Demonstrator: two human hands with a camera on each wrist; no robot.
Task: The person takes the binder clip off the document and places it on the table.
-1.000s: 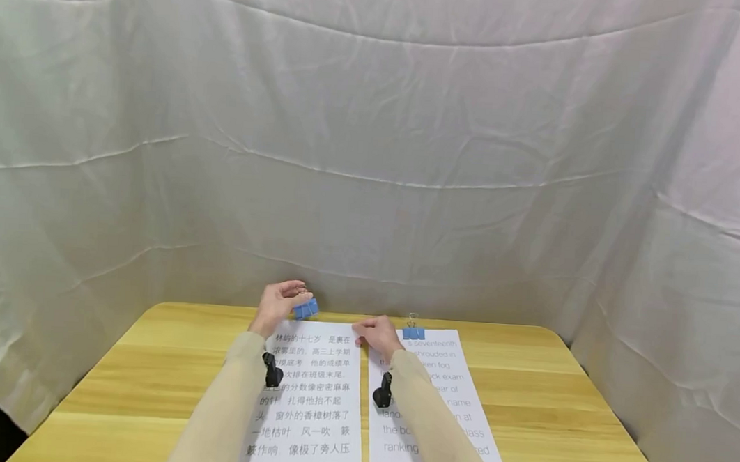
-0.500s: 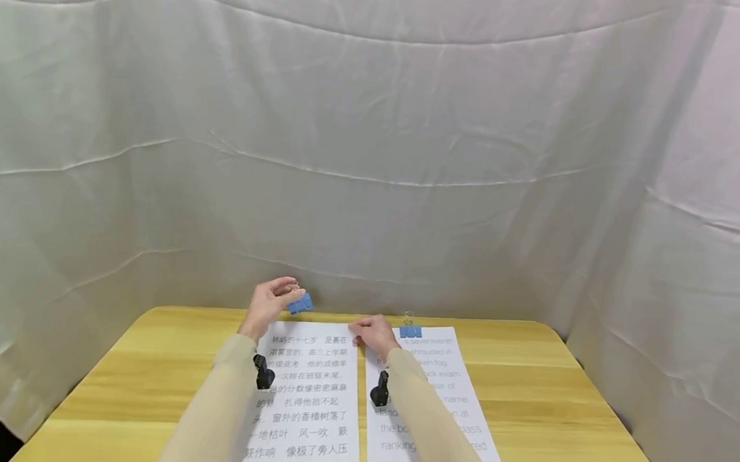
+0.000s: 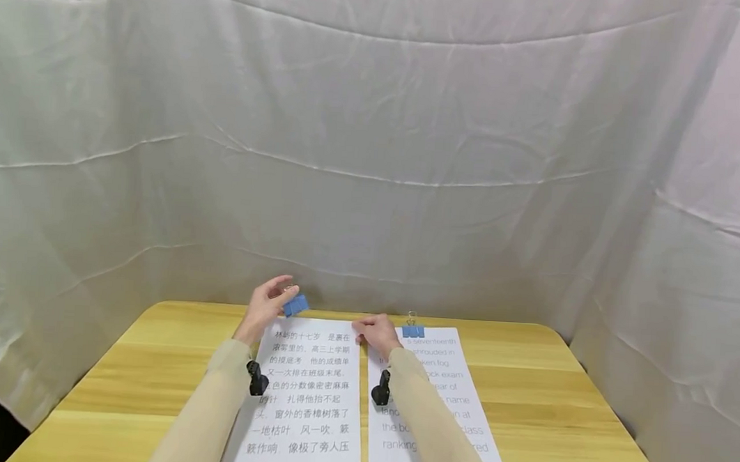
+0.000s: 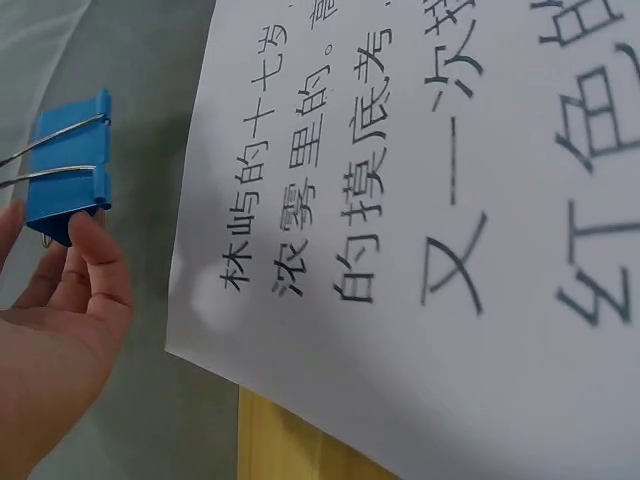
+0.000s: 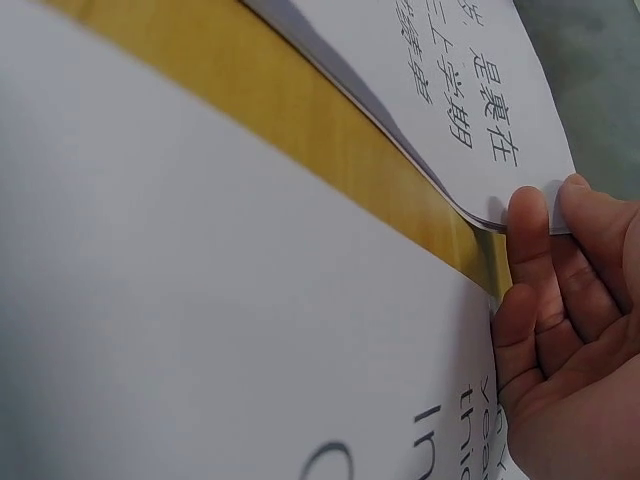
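Observation:
My left hand (image 3: 265, 308) holds a blue binder clip (image 3: 296, 304) just beyond the top edge of the left sheets. In the left wrist view, the clip (image 4: 68, 155) has its wire handles pointing left, away from the paper. A stack of sheets with large Chinese print (image 3: 314, 399) lies on the left. My right hand (image 3: 378, 332) pinches the top right corner of that stack; the right wrist view shows thumb and finger at the corner (image 5: 480, 140), slightly lifted and bent. To the right lie sheets with English print (image 3: 470, 411), partly hidden under my right forearm.
A second blue binder clip (image 3: 413, 332) sits on the top edge of the English sheets, handles upright. The wooden table (image 3: 543, 400) ends just behind the papers, with a grey curtain (image 3: 370, 224) close at the back and on both sides.
My left hand has shifted a little to the left with the blue binder clip, which has turned slightly. The right hand keeps its pinch at the corner of the Chinese sheets.

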